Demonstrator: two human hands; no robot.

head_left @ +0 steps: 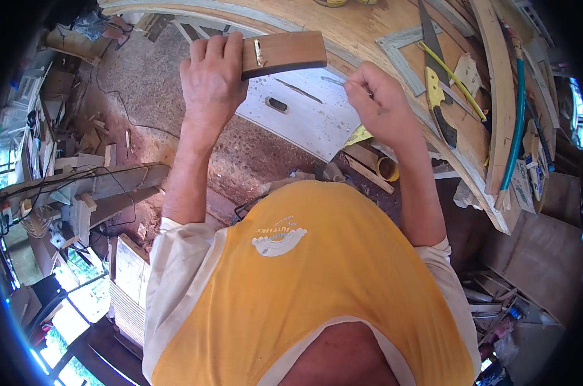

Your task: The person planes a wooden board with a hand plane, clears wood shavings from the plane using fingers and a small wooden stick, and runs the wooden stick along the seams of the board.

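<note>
My left hand [214,76] is wrapped round one end of a wooden hand plane [292,51]. The plane lies with its flat sole up, and pale shavings show at the slot across it. To the right, my right hand [380,103] is closed, with a thin greyish piece just off its fingertips; what it grips is too small and blurred to name. Beneath both hands is a white board [304,116] with an oval slot and a dark streak in it. The two hands are apart.
A curved wooden workbench [368,26] spans the top and right. On it lie a yellow-handled handsaw [437,96], a grey square frame piece [400,48] and a teal tube [515,128]. Cables and wood scraps [82,215] clutter the left. A yellow roll [388,168] sits below the bench.
</note>
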